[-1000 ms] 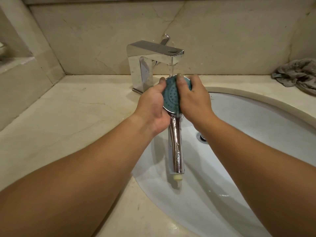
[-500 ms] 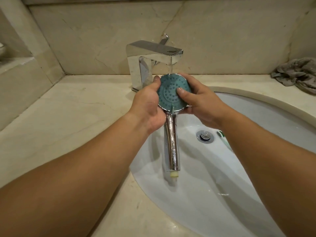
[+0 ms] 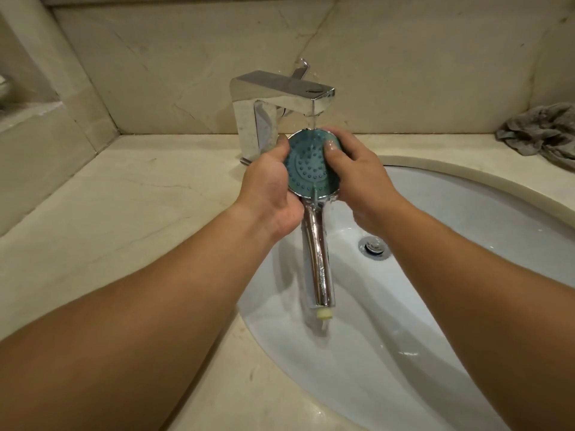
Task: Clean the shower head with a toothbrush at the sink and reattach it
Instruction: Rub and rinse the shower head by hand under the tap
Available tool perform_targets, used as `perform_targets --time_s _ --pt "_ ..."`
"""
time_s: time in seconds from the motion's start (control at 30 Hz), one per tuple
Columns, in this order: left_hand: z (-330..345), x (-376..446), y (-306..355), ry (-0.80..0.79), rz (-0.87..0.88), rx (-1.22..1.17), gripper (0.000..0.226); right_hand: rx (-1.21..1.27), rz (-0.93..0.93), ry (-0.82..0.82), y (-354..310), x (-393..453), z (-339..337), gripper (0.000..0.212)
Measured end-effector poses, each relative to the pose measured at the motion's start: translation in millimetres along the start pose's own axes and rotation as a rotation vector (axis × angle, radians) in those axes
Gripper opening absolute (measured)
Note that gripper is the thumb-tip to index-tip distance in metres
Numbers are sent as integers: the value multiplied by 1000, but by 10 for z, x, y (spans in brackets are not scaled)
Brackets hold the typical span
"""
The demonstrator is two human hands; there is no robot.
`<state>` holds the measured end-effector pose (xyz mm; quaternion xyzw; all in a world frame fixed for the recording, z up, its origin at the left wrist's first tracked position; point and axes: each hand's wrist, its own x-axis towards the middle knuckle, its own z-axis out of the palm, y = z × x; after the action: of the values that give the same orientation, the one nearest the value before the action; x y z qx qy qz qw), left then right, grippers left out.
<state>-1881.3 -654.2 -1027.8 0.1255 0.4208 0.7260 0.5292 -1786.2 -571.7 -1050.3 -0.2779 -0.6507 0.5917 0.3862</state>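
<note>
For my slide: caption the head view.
Both hands hold the shower head under the running faucet above the sink.

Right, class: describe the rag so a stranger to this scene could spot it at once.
Start at the white sink set into the beige marble counter. Follow the counter to its far right corner, against the wall. There lies the rag: grey, crumpled and soft, unlike the shiny chrome tap and shower head nearby.

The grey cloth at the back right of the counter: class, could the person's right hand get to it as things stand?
Probably yes, but not at once. The right hand is busy gripping the shower head under the running tap. Bare counter lies between it and the cloth, so letting go would leave the way free.
</note>
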Motion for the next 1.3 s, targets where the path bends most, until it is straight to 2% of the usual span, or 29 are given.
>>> perform_targets --time_s 0.1,0.2,0.3,0.4,0.47,0.6,0.67,0.77,0.87,0.97,1.03,1.2,1.3 --pt "-15 13 -7 -8 -14 12 57 62 58 -205 27 -28 -165 51" --pt "-12 11 -1 7 -33 -1 58 -14 25 -248 50 -46 -198 77" --pt "-5 -1 6 26 -29 -10 57 -67 -43 -107 57 -45 -104 71" --pt "39 -16 -32 41 -39 -14 55 -109 -87 145 47 -62 60 49" --pt "61 -17 -61 46 -20 -11 52 -169 -52 289 27 -56 172 42" --pt "63 -32 -78 24 -16 10 50 -222 58 400 -3 -30 270 45" --pt "68 -39 -70 8 -14 16 50 -251 52 405 -19 -9 248 37" --pt "36 -5 -19 8 16 11 49 -202 16 244 -36 12 139 33" --pt "-24 20 21 -3 27 26 52 7 35 -111 -18 -13 -93 28" --pt "-24 10 15 12 23 45 52 89 71 -314 -14 -47 -321 48" --pt "-11 6 7 13 31 49 51 15 24 -350 -4 -47 -362 61" --pt "-48 30 13 16 58 28 50 -209 -40 -315 31 -45 -261 87" --pt "-55 32 21 3 50 25 51 -236 -39 -325 24 -26 -279 90"
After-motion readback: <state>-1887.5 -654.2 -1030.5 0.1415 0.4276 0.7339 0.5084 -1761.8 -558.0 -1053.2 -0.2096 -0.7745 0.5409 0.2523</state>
